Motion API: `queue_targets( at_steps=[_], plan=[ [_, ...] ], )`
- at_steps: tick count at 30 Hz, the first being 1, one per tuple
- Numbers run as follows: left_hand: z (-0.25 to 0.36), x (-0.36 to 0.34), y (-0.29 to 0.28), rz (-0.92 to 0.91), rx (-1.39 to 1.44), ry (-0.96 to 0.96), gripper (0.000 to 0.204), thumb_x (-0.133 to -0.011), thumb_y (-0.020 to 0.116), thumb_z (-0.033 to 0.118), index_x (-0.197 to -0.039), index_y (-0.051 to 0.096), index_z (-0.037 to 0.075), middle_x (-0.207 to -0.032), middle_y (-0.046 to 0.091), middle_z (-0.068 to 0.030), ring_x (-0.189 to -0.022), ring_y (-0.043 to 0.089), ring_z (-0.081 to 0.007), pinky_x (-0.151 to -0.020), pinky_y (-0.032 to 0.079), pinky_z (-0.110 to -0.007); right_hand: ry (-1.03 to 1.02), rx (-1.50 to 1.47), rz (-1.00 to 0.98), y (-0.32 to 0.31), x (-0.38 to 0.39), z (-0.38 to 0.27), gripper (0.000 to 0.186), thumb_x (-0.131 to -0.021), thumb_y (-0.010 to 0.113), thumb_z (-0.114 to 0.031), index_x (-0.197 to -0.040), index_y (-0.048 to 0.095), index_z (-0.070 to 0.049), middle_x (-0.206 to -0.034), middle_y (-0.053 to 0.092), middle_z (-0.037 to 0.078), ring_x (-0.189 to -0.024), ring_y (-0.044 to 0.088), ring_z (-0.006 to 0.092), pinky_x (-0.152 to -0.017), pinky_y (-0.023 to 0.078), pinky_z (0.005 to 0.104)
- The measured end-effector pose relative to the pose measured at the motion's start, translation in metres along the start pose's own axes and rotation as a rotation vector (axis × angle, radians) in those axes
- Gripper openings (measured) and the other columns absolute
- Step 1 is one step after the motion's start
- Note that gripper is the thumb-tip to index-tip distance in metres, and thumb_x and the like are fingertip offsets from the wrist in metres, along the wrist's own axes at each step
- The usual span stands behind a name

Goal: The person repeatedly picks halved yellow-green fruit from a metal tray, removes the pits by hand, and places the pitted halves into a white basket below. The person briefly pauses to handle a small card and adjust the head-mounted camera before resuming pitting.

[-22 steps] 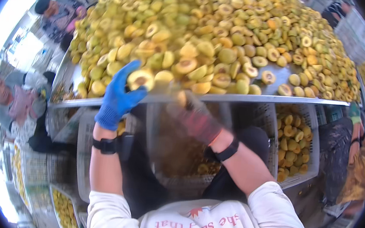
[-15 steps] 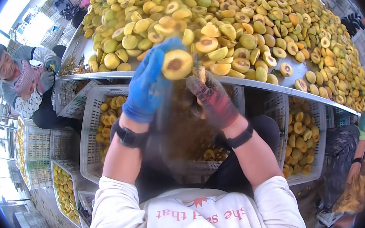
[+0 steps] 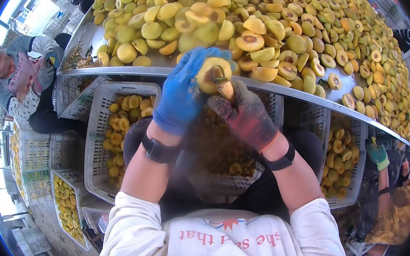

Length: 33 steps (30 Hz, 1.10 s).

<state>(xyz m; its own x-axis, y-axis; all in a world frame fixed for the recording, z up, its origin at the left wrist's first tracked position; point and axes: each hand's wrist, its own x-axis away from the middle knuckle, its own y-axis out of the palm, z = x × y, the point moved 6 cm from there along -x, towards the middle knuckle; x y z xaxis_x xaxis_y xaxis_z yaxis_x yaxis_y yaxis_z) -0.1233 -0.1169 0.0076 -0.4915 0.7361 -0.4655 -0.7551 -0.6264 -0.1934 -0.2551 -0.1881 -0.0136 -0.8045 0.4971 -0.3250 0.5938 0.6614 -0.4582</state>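
Note:
My left hand (image 3: 179, 96), in a blue glove, grips a halved yellow stone fruit (image 3: 204, 79) like an apricot or peach, its cut face with the brown centre turned up. My right hand (image 3: 251, 116), in a dark-stained red glove, is closed round a small pitting knife (image 3: 226, 89) with a light handle. Its curved metal tip sits at the brown centre of the fruit half. Both hands are just in front of the near edge of a metal table (image 3: 170, 76), on which many fruit halves (image 3: 250, 42) are heaped.
White plastic crates of fruit halves stand below the table, a left crate (image 3: 93, 154) and a right crate (image 3: 355, 184). Brown bits lie in a container (image 3: 231, 157) between my knees. A seated person (image 3: 20, 73) is at the left; another person's gloved hand (image 3: 377, 153) is at the right.
The knife has come from beside the fruit half onto its cut face. My left hand has moved slightly right, bringing both hands closer together. At the right, another person's gloved hand has risen.

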Motion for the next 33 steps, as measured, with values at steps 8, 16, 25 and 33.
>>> queue_targets(
  at_steps=[8,16,25,33],
  plan=[
    [0.006,0.005,-0.002,0.088,0.335,-0.094,0.027,-0.105,0.051,0.012,-0.123,0.063,-0.003,-0.123,0.067,-0.0144,-0.107,0.065,-0.0241,-0.093,0.053,-0.033,0.012,-0.012,-0.051,0.019,-0.002,0.004,0.048,-0.093,0.072,-0.036,-0.127,0.053,-0.008,-0.102,0.069,0.023,-0.097,0.068,0.0431,-0.078,0.055,0.0467],
    [0.033,0.008,0.003,0.109,-0.192,0.15,0.032,-0.111,0.041,0.015,-0.117,0.065,-0.004,-0.112,0.07,-0.0115,-0.1,0.067,-0.0199,-0.094,0.052,-0.033,0.304,-0.695,-0.371,0.029,0.01,0.005,0.034,-0.095,0.073,-0.029,-0.116,0.062,-0.006,-0.078,0.063,0.002,-0.067,0.059,0.0119,-0.06,0.048,0.0304],
    [0.016,0.004,0.008,0.115,0.076,0.069,0.037,-0.111,0.042,0.022,-0.123,0.063,-0.006,-0.116,0.07,-0.0129,-0.099,0.068,-0.0189,-0.091,0.055,-0.033,0.02,-0.194,-0.108,0.008,0.0,-0.008,0.034,-0.093,0.075,-0.022,-0.12,0.064,-0.004,-0.105,0.07,0.009,-0.094,0.066,0.0201,-0.085,0.052,0.0358],
    [0.013,0.011,0.005,0.066,0.216,-0.09,0.038,-0.111,0.043,0.025,-0.119,0.065,-0.005,-0.115,0.07,-0.0117,-0.102,0.066,-0.0187,-0.094,0.052,-0.032,0.325,-0.622,-0.42,0.027,0.01,-0.003,0.029,-0.095,0.072,-0.017,-0.121,0.065,-0.005,-0.105,0.07,0.003,-0.095,0.064,0.0133,-0.085,0.052,0.0321]
  ],
)
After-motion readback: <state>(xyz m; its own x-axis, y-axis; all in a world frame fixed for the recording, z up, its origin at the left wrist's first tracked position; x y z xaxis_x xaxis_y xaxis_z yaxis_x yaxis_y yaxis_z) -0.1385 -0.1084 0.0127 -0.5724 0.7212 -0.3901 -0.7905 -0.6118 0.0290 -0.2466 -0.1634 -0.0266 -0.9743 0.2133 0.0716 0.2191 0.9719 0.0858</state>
